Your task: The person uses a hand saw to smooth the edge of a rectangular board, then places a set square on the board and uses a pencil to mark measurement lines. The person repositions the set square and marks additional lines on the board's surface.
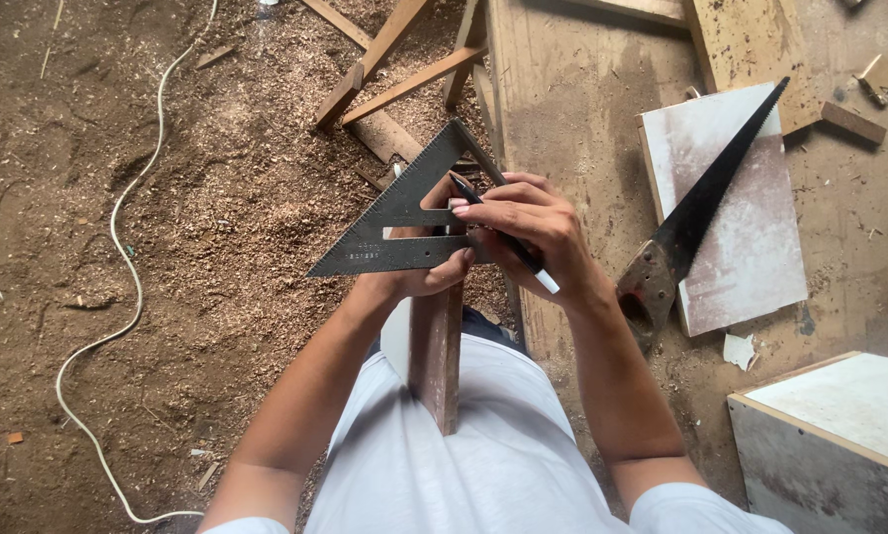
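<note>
- Here, a narrow wooden strip (436, 351) stands on end against the person's torso, its top hidden behind the hands; it looks stiff and light — best steadied by pinching it just below the top, where it cannot wobble.
- A dark metal triangular square (394, 222) is laid across the strip's top; thin, rigid and probably a bit slick, it is best held by the lower bar, as it is now.
- The left hand (419, 277) is closed around the square's lower edge and the strip together.
- The right hand (528, 227) is curled around a black pen (508, 237) with a white end, tip near the square's inner cut-out.
- Just beside the right wrist, a handsaw (696, 213) lies on a pale board (750, 237) — both on a dusty workbench (582, 109).
- A white cord (117, 247) snakes over the sawdust floor (186, 227) to the left.
</note>
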